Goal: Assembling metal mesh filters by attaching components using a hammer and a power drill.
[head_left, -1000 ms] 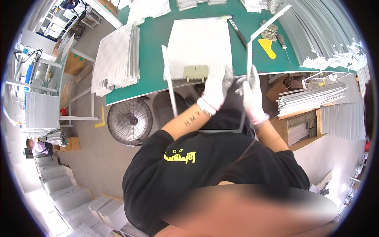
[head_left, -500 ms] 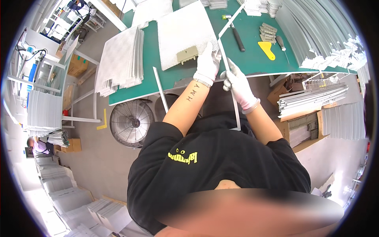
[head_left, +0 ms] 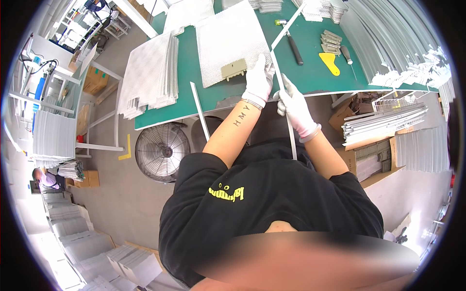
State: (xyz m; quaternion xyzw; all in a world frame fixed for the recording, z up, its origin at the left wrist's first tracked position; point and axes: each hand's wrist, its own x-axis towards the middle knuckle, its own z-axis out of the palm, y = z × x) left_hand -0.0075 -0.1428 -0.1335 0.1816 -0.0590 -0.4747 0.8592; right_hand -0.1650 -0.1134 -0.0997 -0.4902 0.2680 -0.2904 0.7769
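My gloved right hand point(head_left: 294, 105) is closed around a long, narrow white frame strip point(head_left: 278, 70), whose near end reaches down to my shirt. Farther off, another strip section point(head_left: 289, 26) meets it at an angle and slants up to the right. My gloved left hand point(head_left: 258, 81) has its fingers against the same strip, just beside the corner of a white mesh sheet point(head_left: 230, 36); its grip is partly hidden. On that sheet lies a small beige notched plate point(head_left: 234, 69). Left of my forearm, a white strip point(head_left: 199, 109) overhangs the table edge; whether it joins the held one is hidden.
The green table point(head_left: 187, 77) carries a stack of mesh sheets point(head_left: 148, 72), a hammer point(head_left: 293, 48), a yellow scraper point(head_left: 330, 64), a screwdriver point(head_left: 346, 55) and several metal pieces point(head_left: 331, 42). Long grey profiles point(head_left: 388, 39) fill its right side. Below stand a floor fan point(head_left: 165, 152) and an open carton point(head_left: 371, 167).
The held strip and both hands have shifted slightly to the right and nearer. The strip's near end has changed its look, its bent foot no longer showing. Both hands keep nearly the same pose.
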